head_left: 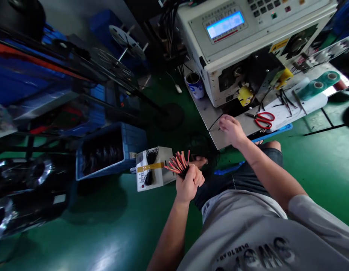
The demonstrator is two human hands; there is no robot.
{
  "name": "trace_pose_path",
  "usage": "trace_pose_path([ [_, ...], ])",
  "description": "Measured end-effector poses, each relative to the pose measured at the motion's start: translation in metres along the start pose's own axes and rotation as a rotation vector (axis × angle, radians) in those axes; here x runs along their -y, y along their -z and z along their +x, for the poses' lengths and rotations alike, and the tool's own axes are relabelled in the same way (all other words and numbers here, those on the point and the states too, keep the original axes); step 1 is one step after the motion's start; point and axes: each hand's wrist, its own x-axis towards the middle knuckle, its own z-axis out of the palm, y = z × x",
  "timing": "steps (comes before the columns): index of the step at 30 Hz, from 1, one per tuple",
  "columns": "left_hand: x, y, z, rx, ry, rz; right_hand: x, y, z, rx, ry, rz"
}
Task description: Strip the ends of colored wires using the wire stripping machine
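Observation:
My left hand (190, 183) is closed around a bundle of cut wires (178, 164). Their red, orange and pale ends fan out above the fist, and dark sheathing shows at the base. My right hand (231, 130) is over the metal worktop's (199, 109) front corner, its fingers curled together. A thin black cable (215, 123) runs from those fingertips toward the worktop's edge. Red-handled scissors (264, 120) lie to the right of that hand. Behind them stands a white machine (202, 45) with a lit blue display (225, 25) and yellow parts (244, 95) at its front.
A blue-and-white can (195, 88) stands at the worktop's left edge. Several short black cables (284, 101) and green spools (318, 86) are to the right. On the left are a white box (163, 180), a blue crate (135, 139), a reel stand (126, 41) and black wrapped rolls (35, 199).

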Motion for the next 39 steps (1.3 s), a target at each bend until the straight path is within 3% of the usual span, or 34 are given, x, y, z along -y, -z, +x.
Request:
trace_pose_path([
  [3, 0.005, 0.002, 0.0, 0.041, -0.024, 0.05, 0.012, -0.006, 0.019, -0.071, -0.053, 0.357],
  [6, 0.009, 0.005, 0.0, 0.058, -0.045, 0.067, 0.02, -0.01, 0.022, -0.088, -0.015, 0.481],
  [11, 0.009, 0.006, 0.001, -0.015, -0.078, -0.004, 0.024, -0.01, 0.024, -0.147, -0.002, 0.524],
  [19, 0.006, 0.008, 0.004, 0.006, -0.046, -0.013, 0.035, -0.003, 0.034, -0.18, 0.036, 0.556],
  [23, 0.004, 0.008, 0.005, 0.003, -0.055, -0.036, 0.025, -0.014, 0.015, -0.116, 0.027, 0.46],
  [26, 0.002, 0.009, 0.006, 0.024, -0.08, -0.038, 0.009, -0.03, -0.031, 0.039, 0.068, 0.228],
  [30, 0.002, 0.013, 0.006, 0.033, -0.073, -0.008, -0.007, -0.042, -0.103, 0.572, 0.179, -0.284],
  [32, 0.003, 0.015, 0.007, -0.008, -0.075, 0.002, -0.012, -0.044, -0.125, 0.74, 0.293, -0.446],
  [35, 0.003, 0.015, 0.006, -0.053, -0.085, 0.037, -0.015, -0.044, -0.136, 0.807, 0.432, -0.631],
  [39, 0.001, 0.013, 0.004, -0.008, -0.093, 0.082, -0.014, -0.045, -0.135, 0.821, 0.474, -0.815],
])
